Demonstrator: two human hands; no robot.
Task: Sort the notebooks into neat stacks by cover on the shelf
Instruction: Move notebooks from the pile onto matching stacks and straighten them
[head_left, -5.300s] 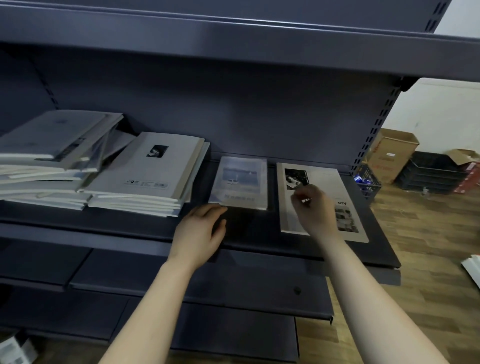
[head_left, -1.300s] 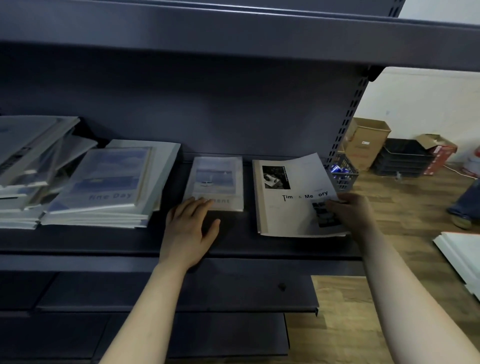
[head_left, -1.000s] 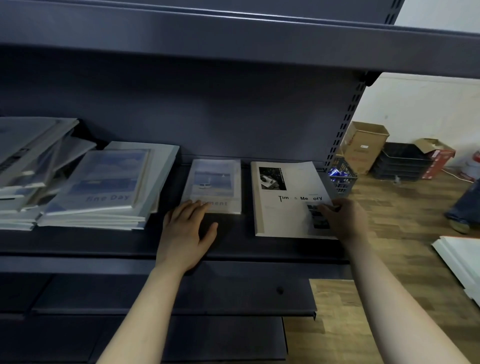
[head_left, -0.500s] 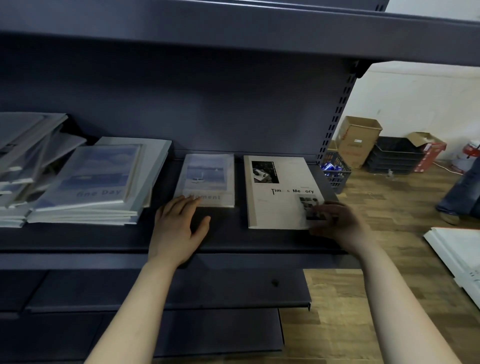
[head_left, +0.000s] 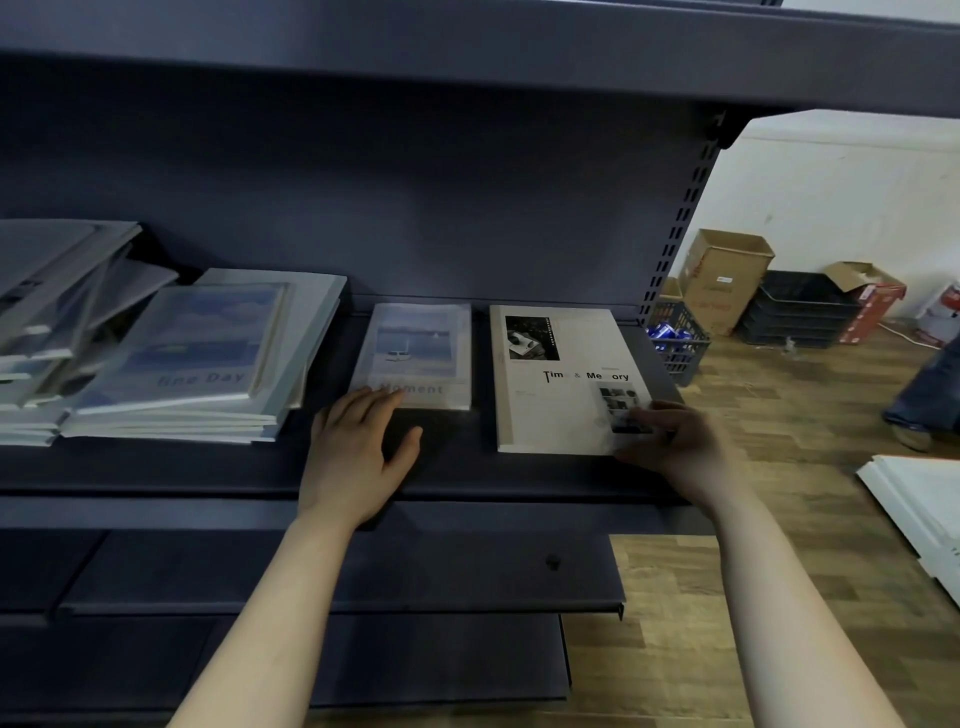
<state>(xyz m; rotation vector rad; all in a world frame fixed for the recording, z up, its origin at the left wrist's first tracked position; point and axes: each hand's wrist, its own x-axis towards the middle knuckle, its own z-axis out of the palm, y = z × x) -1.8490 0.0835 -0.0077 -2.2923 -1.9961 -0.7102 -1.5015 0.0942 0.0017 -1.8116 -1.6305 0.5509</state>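
A person's right hand rests its fingers on the near right corner of the white "Time & Memory" notebook, lying flat at the right end of the dark shelf; motion blur hides whether the grip is pinching the cover or only pressing on it. The left hand lies open and flat, holding nothing, fingertips on the near edge of the small "Moment" notebook, just beside the white one. Squaring this pile well likely means sliding it parallel to the shelf's front lip, then feeding matching covers from the untidy stacks at left.
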